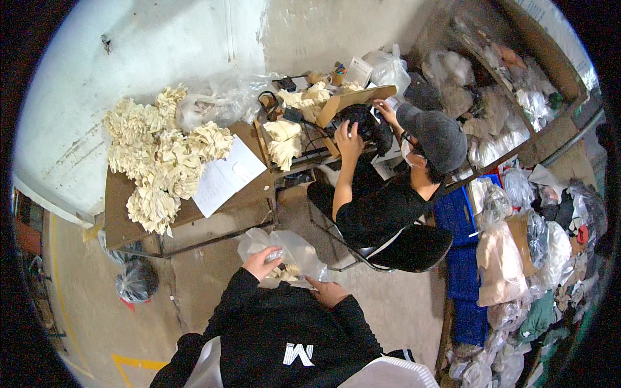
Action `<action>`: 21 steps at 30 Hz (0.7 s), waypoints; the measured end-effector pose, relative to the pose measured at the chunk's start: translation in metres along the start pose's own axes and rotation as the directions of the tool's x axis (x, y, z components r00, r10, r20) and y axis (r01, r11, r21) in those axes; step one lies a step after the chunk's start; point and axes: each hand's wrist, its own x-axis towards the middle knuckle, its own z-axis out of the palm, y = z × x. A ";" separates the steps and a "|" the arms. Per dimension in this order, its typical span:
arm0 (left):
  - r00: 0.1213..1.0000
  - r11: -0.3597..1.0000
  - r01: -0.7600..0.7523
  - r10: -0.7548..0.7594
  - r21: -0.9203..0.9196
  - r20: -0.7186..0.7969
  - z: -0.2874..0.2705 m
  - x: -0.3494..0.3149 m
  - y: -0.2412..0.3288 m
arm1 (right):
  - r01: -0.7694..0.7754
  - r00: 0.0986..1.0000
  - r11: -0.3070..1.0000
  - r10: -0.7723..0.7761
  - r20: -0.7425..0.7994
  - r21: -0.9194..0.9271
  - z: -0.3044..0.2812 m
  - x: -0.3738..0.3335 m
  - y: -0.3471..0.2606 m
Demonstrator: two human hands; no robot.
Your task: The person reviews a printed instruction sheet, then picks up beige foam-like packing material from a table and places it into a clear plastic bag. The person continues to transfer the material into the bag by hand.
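Observation:
A clear plastic bag (301, 247) spreads in front of my body, with cream cloth pieces (284, 272) showing inside it. My left hand (262, 262) closes on the bag's left side, a crumple of plastic between its fingers. At the lower right edge, my right hand (328, 293) pinches the same bag; part of its grip is hidden. Beyond them, a brown table (123, 223) carries a large heap of bunched cream cloth pieces (155, 158) beside white paper sheets (228, 176).
To the right, a co-worker in a dark cap (432, 134) sits on a black chair (420, 249), hands on a black object. Blue crates (467, 278) and piled plastic bags (501, 265) line the right side. A dark filled bag (137, 280) lies on the floor at left.

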 end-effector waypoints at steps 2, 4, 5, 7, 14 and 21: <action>1.000 1.000 0.018 -0.018 0.008 0.007 -0.001 0.000 0.004 | 0.015 1.000 1.000 -0.015 -0.002 0.016 0.002 0.000 0.000; 0.999 0.998 0.051 -0.052 0.037 0.012 -0.003 -0.003 0.012 | 0.016 1.000 1.000 -0.016 0.000 0.007 -0.003 0.000 -0.002; 0.998 0.998 0.054 -0.054 0.031 0.017 -0.004 -0.003 0.015 | 0.008 1.000 1.000 -0.008 0.005 -0.009 -0.009 -0.003 -0.007; 0.998 0.998 0.059 -0.060 0.020 0.028 -0.005 -0.004 0.018 | 0.013 1.000 1.000 -0.013 -0.001 -0.018 -0.008 -0.005 -0.008; 1.000 1.000 0.004 -0.004 0.025 -0.001 0.002 -0.007 0.005 | 0.007 1.000 1.000 -0.007 0.002 -0.020 -0.001 -0.002 -0.006; 1.000 0.999 0.024 -0.024 0.027 0.004 0.000 -0.012 0.017 | 0.006 1.000 0.998 -0.005 0.021 -0.056 0.007 0.000 -0.001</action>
